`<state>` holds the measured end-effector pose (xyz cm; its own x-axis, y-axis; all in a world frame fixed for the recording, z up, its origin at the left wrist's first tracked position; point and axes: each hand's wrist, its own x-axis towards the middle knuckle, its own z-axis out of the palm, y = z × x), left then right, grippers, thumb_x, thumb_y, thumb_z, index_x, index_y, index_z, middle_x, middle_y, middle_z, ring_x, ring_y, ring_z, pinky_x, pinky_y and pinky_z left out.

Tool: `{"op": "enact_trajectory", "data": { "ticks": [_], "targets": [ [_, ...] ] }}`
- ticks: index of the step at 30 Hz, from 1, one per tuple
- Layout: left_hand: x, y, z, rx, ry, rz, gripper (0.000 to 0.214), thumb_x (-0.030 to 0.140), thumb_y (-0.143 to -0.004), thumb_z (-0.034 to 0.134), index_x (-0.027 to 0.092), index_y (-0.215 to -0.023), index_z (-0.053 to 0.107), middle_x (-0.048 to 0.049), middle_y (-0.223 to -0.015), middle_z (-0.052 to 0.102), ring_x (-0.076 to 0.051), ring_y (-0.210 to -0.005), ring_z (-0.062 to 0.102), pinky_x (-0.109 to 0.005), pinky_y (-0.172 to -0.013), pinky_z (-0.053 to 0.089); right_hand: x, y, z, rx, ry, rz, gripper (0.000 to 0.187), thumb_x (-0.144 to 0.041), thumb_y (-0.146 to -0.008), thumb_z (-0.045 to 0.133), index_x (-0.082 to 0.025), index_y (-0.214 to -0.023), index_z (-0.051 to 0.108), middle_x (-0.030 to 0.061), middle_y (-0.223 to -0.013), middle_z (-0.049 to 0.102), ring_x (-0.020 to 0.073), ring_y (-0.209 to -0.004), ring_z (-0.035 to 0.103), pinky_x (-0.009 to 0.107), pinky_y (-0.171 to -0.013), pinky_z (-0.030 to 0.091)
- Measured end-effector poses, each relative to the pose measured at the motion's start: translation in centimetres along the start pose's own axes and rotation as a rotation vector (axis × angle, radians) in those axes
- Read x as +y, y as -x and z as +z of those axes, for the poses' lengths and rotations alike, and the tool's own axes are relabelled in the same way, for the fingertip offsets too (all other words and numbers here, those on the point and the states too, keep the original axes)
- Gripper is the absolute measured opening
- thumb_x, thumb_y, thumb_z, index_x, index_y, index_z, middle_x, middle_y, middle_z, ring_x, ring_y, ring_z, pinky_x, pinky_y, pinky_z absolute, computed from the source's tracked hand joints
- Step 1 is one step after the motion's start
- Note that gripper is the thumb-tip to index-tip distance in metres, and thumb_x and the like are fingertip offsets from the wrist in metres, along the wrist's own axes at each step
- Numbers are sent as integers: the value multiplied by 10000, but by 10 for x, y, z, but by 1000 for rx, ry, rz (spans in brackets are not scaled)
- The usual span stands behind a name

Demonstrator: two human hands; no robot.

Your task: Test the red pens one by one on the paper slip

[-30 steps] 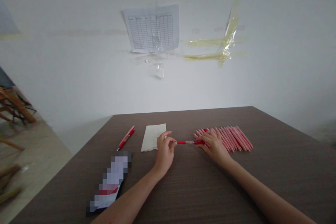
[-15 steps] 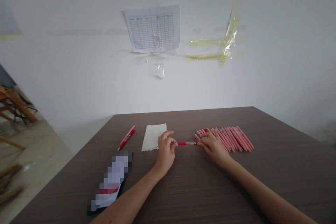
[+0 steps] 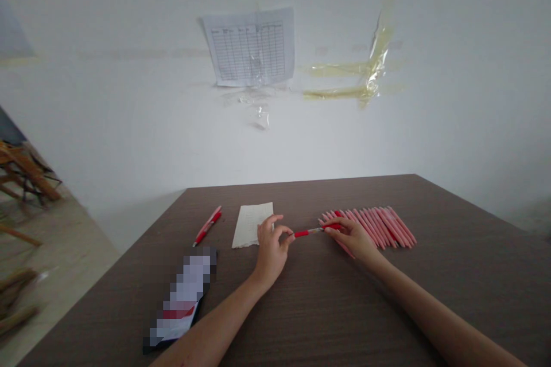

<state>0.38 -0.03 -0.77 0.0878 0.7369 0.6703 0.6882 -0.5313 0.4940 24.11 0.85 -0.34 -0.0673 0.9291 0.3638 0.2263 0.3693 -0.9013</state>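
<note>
Between my two hands, just above the table, is a slim red pen with a clear section in its middle. My left hand pinches its left end between thumb and fingertips, the other fingers spread. My right hand has closed its fingertips around the red part at the other end; I cannot tell whether that is a cap. The pen tilts slightly up toward the right. Behind and under the right hand lies a slanted row of pink pens with a few red ones among them. A notepad sheet lies behind my left hand.
At the left, a pink and a red pen lie side by side. Nearer me is a dark-edged pouch or box, blurred out. The brown table meets a white wall carrying a taped printed sheet.
My right hand has lifted and turned a little, raising the pen's right end, and red now shows between its fingers. The left hand has barely moved.
</note>
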Motion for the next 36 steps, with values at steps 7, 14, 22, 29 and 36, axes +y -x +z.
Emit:
{"op": "enact_trajectory", "data": {
  "ticks": [7,14,22,29,36],
  "targets": [
    [4,3,-3,-130,-97,-21,65,220,-763,716,243,-799,667,-44,-1222,548,-282,-1250,413,-548,-1060,305,-5,1,0,94,-757,265,245,-350,-671,819,-206,-824,694,21,-859,700,167,-789,653,326,-788,551],
    [1,4,-4,-233,-169,-123,143,212,-776,697,232,-909,649,-72,-1207,559,-278,-1199,472,-542,-1031,319,-1,-3,-17,152,-1118,415,25,-176,-832,652,-189,-850,640,32,-753,666,170,-681,643,356,-627,588],
    [1,2,-5,-291,-158,-127,92,185,-813,632,228,-894,639,-51,-1120,611,-250,-1149,507,-520,-1016,327,-4,-8,-26,107,-1274,460,95,-198,-849,594,-201,-757,573,-12,-643,541,117,-540,509,276,-530,494],
    [1,3,-5,-286,-157,-114,92,173,-832,594,231,-886,640,-48,-1095,625,-244,-1127,514,-509,-1008,333,-9,-6,-30,73,-1272,460,255,-356,-869,504,-202,-665,507,2,-634,500,136,-553,478,276,-529,445],
    [3,1,-7,-297,-159,-124,96,169,-835,581,229,-876,643,-45,-1074,630,-238,-1110,524,-496,-1003,337,-9,-7,-29,134,-1272,425,229,-307,-781,533,-198,-599,448,-21,-576,438,123,-516,426,258,-511,410]
  ]
}}
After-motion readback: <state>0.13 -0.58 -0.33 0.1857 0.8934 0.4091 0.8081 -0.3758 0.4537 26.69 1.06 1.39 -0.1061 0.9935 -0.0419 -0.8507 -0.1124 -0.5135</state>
